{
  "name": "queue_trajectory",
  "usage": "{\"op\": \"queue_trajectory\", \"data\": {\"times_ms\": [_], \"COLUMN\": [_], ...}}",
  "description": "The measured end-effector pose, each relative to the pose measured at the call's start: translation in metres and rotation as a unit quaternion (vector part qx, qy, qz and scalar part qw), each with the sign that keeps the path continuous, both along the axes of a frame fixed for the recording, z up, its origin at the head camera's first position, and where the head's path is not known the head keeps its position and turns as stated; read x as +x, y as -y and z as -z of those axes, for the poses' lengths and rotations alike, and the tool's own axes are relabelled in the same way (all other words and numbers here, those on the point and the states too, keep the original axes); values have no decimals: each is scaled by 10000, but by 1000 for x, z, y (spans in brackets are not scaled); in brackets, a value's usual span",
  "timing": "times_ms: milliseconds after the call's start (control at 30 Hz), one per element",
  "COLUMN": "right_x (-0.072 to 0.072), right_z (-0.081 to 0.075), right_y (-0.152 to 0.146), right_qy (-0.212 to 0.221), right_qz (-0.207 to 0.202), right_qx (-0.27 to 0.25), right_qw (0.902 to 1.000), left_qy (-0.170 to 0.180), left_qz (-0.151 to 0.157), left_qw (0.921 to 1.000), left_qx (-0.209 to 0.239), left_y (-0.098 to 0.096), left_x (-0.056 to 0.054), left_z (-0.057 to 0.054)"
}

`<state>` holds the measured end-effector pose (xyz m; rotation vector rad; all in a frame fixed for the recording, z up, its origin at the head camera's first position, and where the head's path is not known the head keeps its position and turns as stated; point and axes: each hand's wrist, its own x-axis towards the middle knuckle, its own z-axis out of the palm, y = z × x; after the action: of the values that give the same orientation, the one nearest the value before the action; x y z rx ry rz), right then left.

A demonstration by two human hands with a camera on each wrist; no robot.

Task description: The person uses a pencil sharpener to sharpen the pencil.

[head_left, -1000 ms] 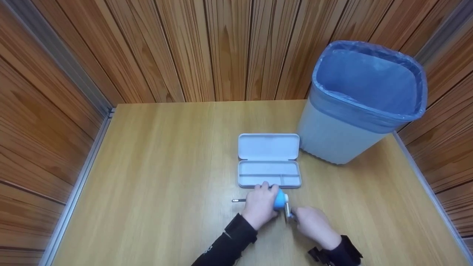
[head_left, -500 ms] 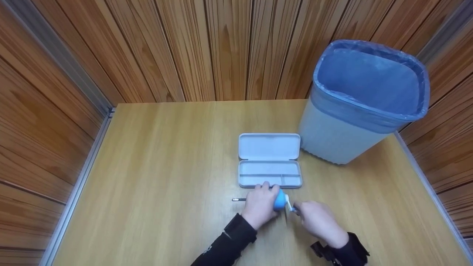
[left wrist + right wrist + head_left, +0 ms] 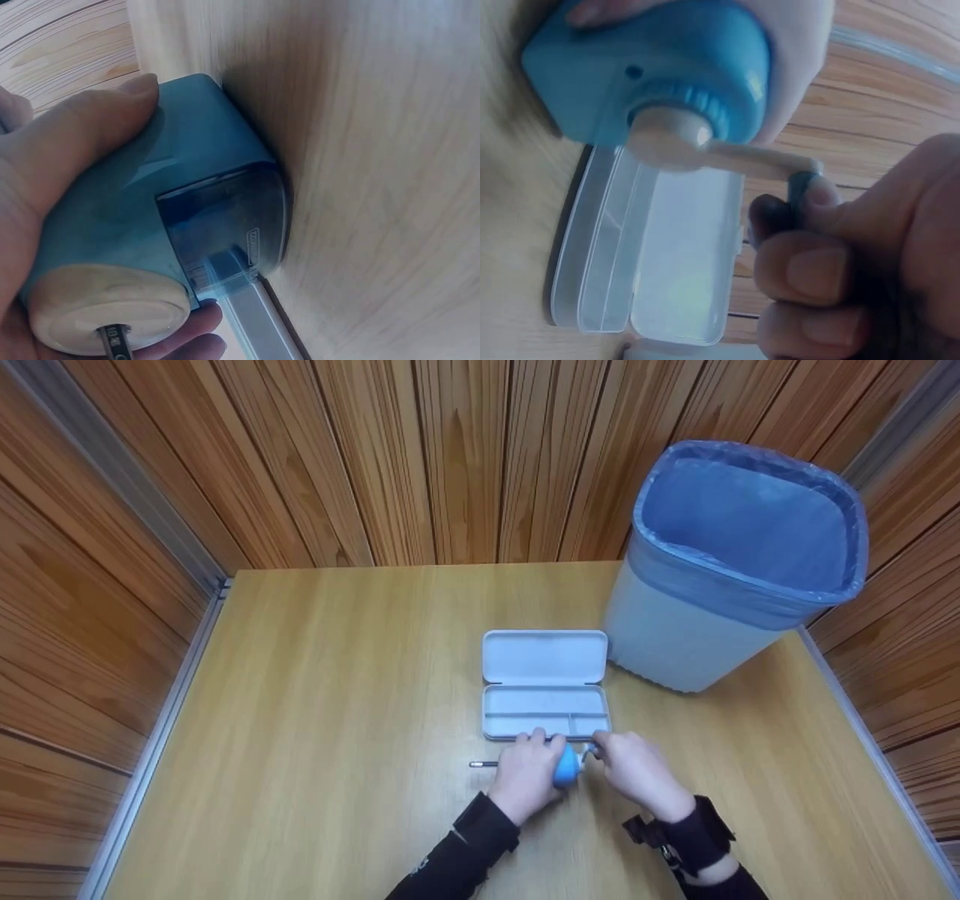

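Note:
A blue hand-crank pencil sharpener (image 3: 567,766) stands on the table, gripped around its body by my left hand (image 3: 525,774). In the left wrist view, the thumb lies across the sharpener (image 3: 112,217), whose clear dark shavings drawer faces the camera. A dark pencil (image 3: 482,764) sticks out of its left side, its sharpened end hidden inside. My right hand (image 3: 637,772) pinches the knob of the crank (image 3: 754,159) between thumb and fingers. Just behind the sharpener lies an opened pale pencil case (image 3: 544,657), its visible compartments bare.
At the back right stands a white bin (image 3: 686,630) with a blue liner (image 3: 750,525) folded over its rim, close to the pencil case. Wood-panelled walls (image 3: 465,457) bound the table (image 3: 337,697) at the back and both sides.
The right hand has moved away from me, carrying the crank from pointing toward me round to the far side. The left hand, sharpener and pencil have stayed in place.

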<state>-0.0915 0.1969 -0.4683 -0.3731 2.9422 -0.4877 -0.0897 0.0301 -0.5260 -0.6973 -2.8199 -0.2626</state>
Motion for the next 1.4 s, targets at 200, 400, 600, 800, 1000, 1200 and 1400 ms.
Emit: {"op": "queue_trajectory", "data": {"times_ms": [200, 400, 600, 800, 1000, 1200, 1400], "right_x": [-19, -29, -22, -1, 16, 21, 19], "right_z": [12, 30, 52, 66, 71, 71, 74], "right_y": [0, 1, 1, 3, 3, 0, -3], "right_qy": [161, 327, 405, 0, -914, -1188, -912], "right_qz": [122, 137, 88, 99, -308, -288, -140], "right_qx": [47, 167, 275, 268, 786, 1183, 670], "right_qw": [9998, 9992, 9988, 9996, 9922, 9854, 9935], "left_qy": [162, 164, 76, -90, 134, 381, 1100], "left_qz": [64, 112, 136, 133, 82, 141, 164], "left_qw": [9998, 9997, 9998, 9997, 9996, 9989, 9938], "left_qx": [-83, -110, -106, -204, -231, -229, -42], "left_y": [0, 0, -2, -2, -1, 0, 4], "left_x": [2, 5, 8, 10, 7, 3, -2], "left_z": [0, 1, 1, 1, -4, -7, -10]}}
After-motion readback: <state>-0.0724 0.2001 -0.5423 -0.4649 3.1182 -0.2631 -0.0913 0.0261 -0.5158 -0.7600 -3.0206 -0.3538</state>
